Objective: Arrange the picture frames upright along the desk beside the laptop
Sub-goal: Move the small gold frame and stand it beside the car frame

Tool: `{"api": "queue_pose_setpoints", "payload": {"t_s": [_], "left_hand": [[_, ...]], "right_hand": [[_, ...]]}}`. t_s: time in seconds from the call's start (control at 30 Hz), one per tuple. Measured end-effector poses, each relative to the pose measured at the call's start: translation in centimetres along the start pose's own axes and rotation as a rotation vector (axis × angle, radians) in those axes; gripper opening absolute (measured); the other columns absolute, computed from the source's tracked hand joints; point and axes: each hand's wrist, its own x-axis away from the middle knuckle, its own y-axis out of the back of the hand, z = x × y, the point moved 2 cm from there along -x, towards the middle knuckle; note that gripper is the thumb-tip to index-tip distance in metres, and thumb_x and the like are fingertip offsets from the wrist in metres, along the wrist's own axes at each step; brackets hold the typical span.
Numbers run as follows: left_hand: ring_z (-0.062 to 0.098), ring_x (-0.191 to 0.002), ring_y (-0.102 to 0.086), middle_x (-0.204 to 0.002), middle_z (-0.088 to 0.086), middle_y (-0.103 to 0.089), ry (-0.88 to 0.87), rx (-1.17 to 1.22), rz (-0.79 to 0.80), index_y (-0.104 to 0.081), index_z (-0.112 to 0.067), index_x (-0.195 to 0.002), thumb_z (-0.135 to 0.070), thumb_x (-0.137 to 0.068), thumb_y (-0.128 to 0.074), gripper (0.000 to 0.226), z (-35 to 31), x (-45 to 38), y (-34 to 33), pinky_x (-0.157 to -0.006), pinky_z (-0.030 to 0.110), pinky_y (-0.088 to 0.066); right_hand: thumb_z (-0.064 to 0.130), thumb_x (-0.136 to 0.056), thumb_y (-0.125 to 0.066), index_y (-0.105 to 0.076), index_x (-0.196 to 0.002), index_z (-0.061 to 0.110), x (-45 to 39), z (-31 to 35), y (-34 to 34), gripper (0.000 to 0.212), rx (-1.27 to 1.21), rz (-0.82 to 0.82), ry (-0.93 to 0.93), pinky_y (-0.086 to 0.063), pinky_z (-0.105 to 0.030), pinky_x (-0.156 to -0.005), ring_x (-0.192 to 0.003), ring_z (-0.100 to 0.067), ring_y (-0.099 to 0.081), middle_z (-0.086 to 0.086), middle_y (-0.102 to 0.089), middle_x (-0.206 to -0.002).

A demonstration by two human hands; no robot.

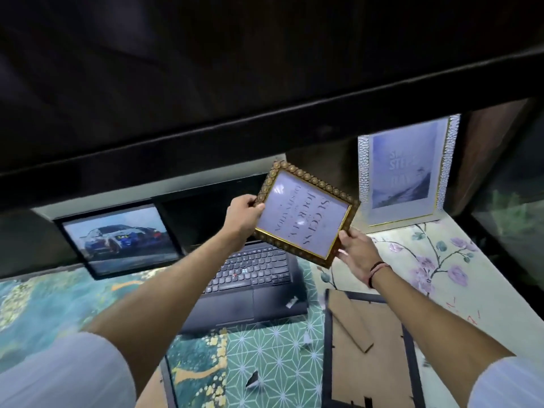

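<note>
Both hands' grip clenched on gold frame [304, 213], left hand [243, 212], right hand [354, 250], tilted above laptop [253, 278], white frame [404, 169] upright behind

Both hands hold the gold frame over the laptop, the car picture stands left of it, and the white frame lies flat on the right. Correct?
Not quite. In the head view the white frame stands upright at the back right, not flat. The rest holds.
</note>
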Motion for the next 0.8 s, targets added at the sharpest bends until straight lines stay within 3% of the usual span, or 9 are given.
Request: {"api": "queue_pose_setpoints", "payload": {"t_s": [0.13, 0.23, 0.33, 0.47, 0.53, 0.63, 0.73, 0.8], "left_hand": [[0.021, -0.082, -0.070, -0.093, 0.008, -0.072, 0.120, 0.258, 0.003, -0.071, -0.007, -0.101, -0.001, -0.097, -0.059, 0.014, 5.7, 3.4, 6.4, -0.071, 0.044, -0.061], [0.022, -0.090, -0.072, -0.106, 0.011, -0.077, 0.225, 0.390, -0.040, -0.071, -0.004, -0.111, 0.008, -0.096, -0.057, 0.024, 10.4, 4.9, 10.6, -0.073, 0.035, -0.062], [0.022, -0.090, -0.070, -0.105, 0.009, -0.076, 0.417, 0.531, -0.074, -0.070, -0.004, -0.106, 0.010, -0.097, -0.056, 0.022, 16.5, 6.5, 16.3, -0.067, 0.032, -0.058], [0.022, -0.090, -0.068, -0.112, 0.012, -0.072, 0.596, 0.638, -0.081, -0.066, -0.006, -0.098, 0.008, -0.097, -0.057, 0.018, 25.4, 8.0, 23.2, -0.093, 0.044, -0.055], [0.026, -0.094, -0.069, -0.117, 0.014, -0.072, 0.664, 0.745, -0.136, -0.062, -0.003, -0.113, 0.010, -0.095, -0.058, 0.023, 29.6, 8.3, 26.9, -0.091, 0.046, -0.057], [0.031, -0.103, -0.067, -0.116, 0.015, -0.069, 0.683, 0.871, -0.193, -0.058, -0.004, -0.127, 0.012, -0.095, -0.057, 0.036, 34.5, 8.4, 32.9, -0.089, 0.045, -0.056], [0.034, -0.128, -0.057, -0.139, 0.014, -0.059, 0.572, 0.618, -0.381, -0.044, -0.009, -0.150, -0.001, -0.093, -0.067, 0.062, 37.6, 7.8, 39.8, -0.105, 0.049, -0.048], [0.031, -0.139, -0.048, -0.152, 0.010, -0.049, 0.430, 0.400, -0.421, -0.041, -0.015, -0.155, -0.012, -0.096, -0.067, 0.065, 38.6, 7.1, 44.3, -0.111, 0.047, -0.044]], "right_hand": [[0.006, -0.101, -0.044, -0.064, -0.111, 0.008, 1.1, 1.9, -5.9, 0.022, 0.233, 0.120, 0.054, -0.054, -0.033, -0.070, -0.084, -0.020, -0.061, -0.011, -0.067, -0.102], [0.007, -0.099, -0.047, -0.068, -0.104, 0.006, 1.3, 2.0, -11.4, 0.022, 0.417, 0.205, 0.123, -0.054, -0.039, -0.073, -0.082, -0.023, -0.059, -0.011, -0.068, -0.096], [0.006, -0.097, -0.051, -0.072, -0.093, 0.011, 2.1, 0.9, -20.1, 0.022, 0.596, 0.277, 0.241, -0.053, -0.041, -0.081, -0.083, -0.022, -0.062, -0.008, -0.069, -0.092], [0.015, -0.093, -0.056, -0.076, -0.092, 0.019, 3.9, -1.8, -32.6, 0.020, 0.819, 0.382, 0.369, -0.056, -0.036, -0.079, -0.081, -0.018, -0.068, -0.004, -0.076, -0.093], [0.022, -0.091, -0.057, -0.075, -0.092, 0.017, 4.3, -3.8, -39.0, 0.019, 0.944, 0.424, 0.419, -0.055, -0.032, -0.075, -0.078, -0.015, -0.067, -0.003, -0.077, -0.088], [0.016, -0.091, -0.055, -0.067, -0.085, 0.002, 5.6, -6.8, -48.9, 0.020, 1.136, 0.449, 0.477, -0.043, -0.029, -0.065, -0.066, -0.014, -0.051, -0.008, -0.063, -0.070], [0.010, -0.092, -0.053, -0.066, -0.082, 0.002, 6.6, -9.1, -57.6, 0.019, 1.301, 0.504, 0.539, -0.045, -0.033, -0.069, -0.072, -0.020, -0.055, -0.009, -0.065, -0.075], [0.011, -0.092, -0.051, -0.067, -0.081, 0.005, 7.3, -10.5, -62.5, 0.020, 1.383, 0.550, 0.543, -0.048, -0.033, -0.073, -0.076, -0.020, -0.059, -0.007, -0.066, -0.078]]}}
